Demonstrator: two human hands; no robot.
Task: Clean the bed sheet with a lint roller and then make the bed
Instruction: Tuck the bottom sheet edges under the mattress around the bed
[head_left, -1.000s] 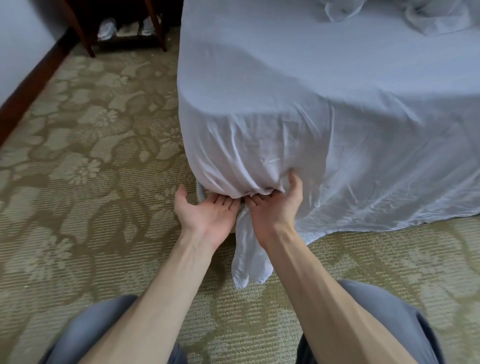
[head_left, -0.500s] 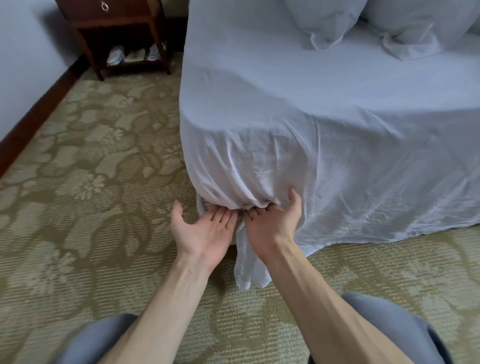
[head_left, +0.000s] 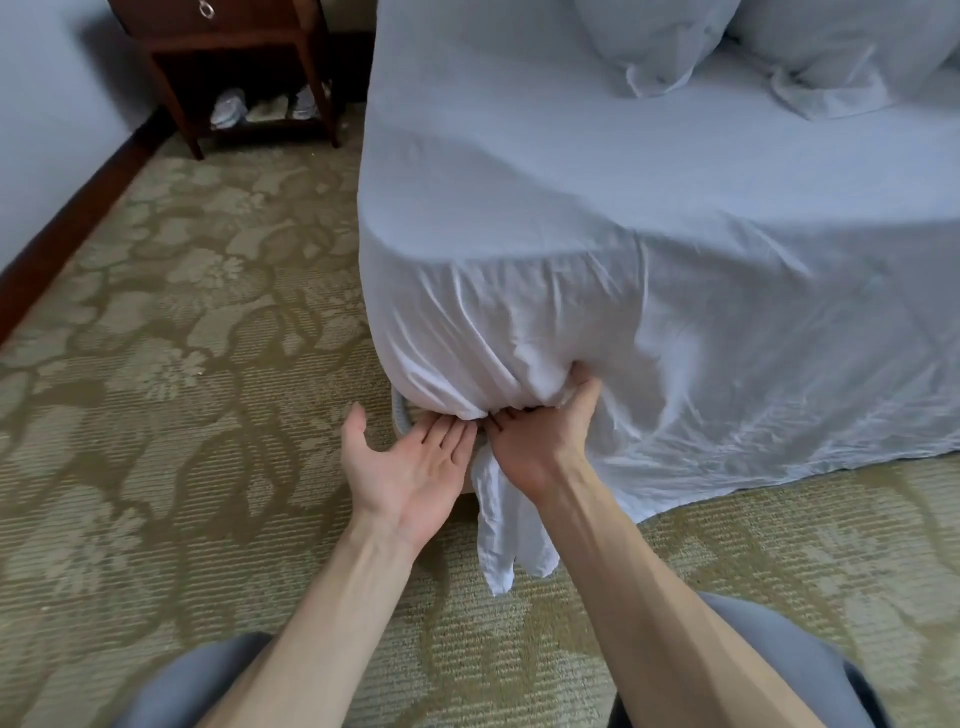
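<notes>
A pale blue-white bed sheet (head_left: 597, 218) covers the bed and hangs over its near left corner in wrinkles. My left hand (head_left: 410, 467) lies palm up under that corner, fingers straight, their tips pushed beneath the gathered cloth. My right hand (head_left: 545, 436) is beside it, palm up, fingertips hidden under the bunched sheet and thumb pressed against the cloth at the corner. A loose tail of sheet (head_left: 509, 540) dangles between my wrists to the floor. Two pillows (head_left: 665, 36) lie at the head of the bed. No lint roller is in view.
A dark wooden nightstand (head_left: 234, 57) stands at the far left beside the bed, with white shoes (head_left: 234, 106) under it. Patterned olive carpet (head_left: 156, 364) covers the floor. A wall with a dark baseboard (head_left: 62, 234) runs along the left. My knees in grey trousers show at the bottom.
My head has tilted up, so the nightstand and pillows came into view. Both hands stay under the bed corner; the right thumb has moved a little further up the cloth.
</notes>
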